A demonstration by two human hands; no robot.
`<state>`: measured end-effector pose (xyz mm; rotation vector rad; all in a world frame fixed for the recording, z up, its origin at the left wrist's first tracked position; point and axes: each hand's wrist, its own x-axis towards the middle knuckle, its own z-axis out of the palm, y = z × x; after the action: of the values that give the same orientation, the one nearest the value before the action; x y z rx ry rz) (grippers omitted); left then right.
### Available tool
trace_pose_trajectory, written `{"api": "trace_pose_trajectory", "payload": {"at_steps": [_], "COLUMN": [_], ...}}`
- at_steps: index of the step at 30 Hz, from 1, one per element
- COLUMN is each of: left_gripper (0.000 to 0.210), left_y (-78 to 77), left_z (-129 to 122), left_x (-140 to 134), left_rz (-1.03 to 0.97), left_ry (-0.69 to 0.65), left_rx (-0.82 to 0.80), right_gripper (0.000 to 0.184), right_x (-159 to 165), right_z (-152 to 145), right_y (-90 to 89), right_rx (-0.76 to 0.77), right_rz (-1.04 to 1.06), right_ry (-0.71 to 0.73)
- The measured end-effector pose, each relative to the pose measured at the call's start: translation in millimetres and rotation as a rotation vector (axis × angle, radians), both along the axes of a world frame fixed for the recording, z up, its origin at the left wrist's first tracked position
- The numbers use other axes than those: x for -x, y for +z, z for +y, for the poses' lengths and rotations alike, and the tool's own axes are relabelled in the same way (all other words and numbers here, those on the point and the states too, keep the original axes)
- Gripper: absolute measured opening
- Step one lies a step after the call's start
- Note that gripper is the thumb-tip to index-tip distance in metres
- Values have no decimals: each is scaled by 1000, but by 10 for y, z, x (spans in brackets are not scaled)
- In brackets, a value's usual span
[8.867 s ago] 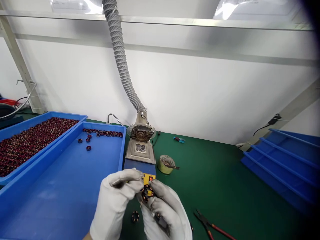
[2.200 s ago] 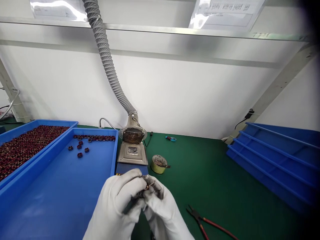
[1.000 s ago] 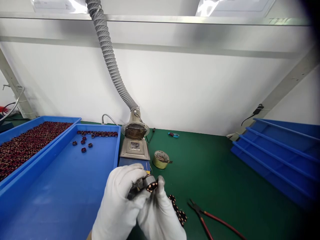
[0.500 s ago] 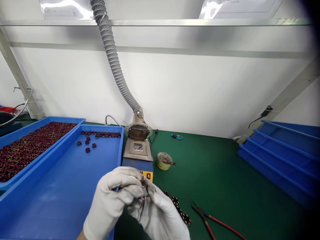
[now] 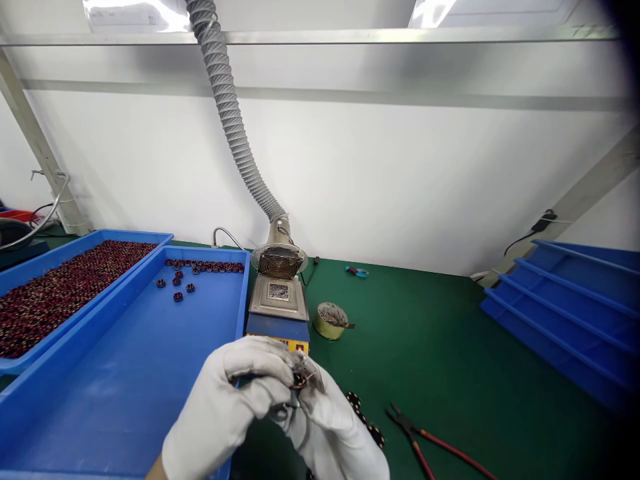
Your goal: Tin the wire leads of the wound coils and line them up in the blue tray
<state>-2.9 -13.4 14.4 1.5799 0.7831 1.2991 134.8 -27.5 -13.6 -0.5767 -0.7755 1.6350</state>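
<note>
Both of my hands wear white gloves and meet low in the middle of the view. My left hand (image 5: 227, 407) and my right hand (image 5: 333, 433) pinch a small dark wound coil part (image 5: 299, 381) between their fingertips, just in front of the blue solder pot (image 5: 279, 308). Most of the part is hidden by the fingers. A few more dark ring-shaped coils (image 5: 367, 420) lie on the green mat to the right of my right hand.
Near blue tray (image 5: 100, 393) holds a few coils at its far end; far left blue tray (image 5: 30, 267) is full of them. Grey fume hose (image 5: 235, 127) ends over the solder pot. Small tin (image 5: 330, 321), red-handled pliers (image 5: 425, 443), stacked blue trays (image 5: 575, 320) at right.
My hands stay together on the coil part, turning it slightly. The view has shifted a little; the loose coils on the mat appeared beside my right hand about a second ago.
</note>
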Motion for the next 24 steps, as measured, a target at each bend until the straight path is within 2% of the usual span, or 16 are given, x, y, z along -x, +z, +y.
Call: {"api": "trace_pose_trajectory", "payload": {"at_steps": [3,5,7,8,9,12,13,15,17,19,21,24], "left_gripper": [30,27,25,23,22,17,12,11,12,18,21,22], "left_y": [-26,-12,34,61,84,67,26,-87,-183,-209,-156,-38], "left_z": [-41,-51,-41,-33,-24,-5,1,18,43,67,77,55], "left_x": [-8,13,16,1,-28,-186,-247,-345,-379,-345,-280,-236], "left_rz": [-30,-109,-147,-134,-99,-69,-143,-348,-560,-715,-688,-407], "left_ry": [108,209,307,300,236,-71,-76,-5,47,84,122,75], "left_rx": [-124,-155,-54,29,126,326,340,351,318,260,244,351], "right_gripper": [22,25,27,28,29,38,41,45,47,42,37,36], "right_x": [38,77,109,116,115,91,89,111,155,186,178,113], "right_z": [20,22,5,-8,-23,-64,-73,-85,-86,-81,-78,-89], "right_y": [-20,-38,-74,-102,-137,-257,-291,-335,-341,-320,-291,-262], "right_rx": [-52,-147,-333,-441,-546,-764,-781,-753,-699,-664,-632,-626], "right_rz": [-76,-184,-343,-430,-513,-711,-754,-796,-779,-716,-638,-631], "right_ry": [-167,-410,-741,-891,-992,-996,-969,-965,-1052,-1159,-1191,-1037]}}
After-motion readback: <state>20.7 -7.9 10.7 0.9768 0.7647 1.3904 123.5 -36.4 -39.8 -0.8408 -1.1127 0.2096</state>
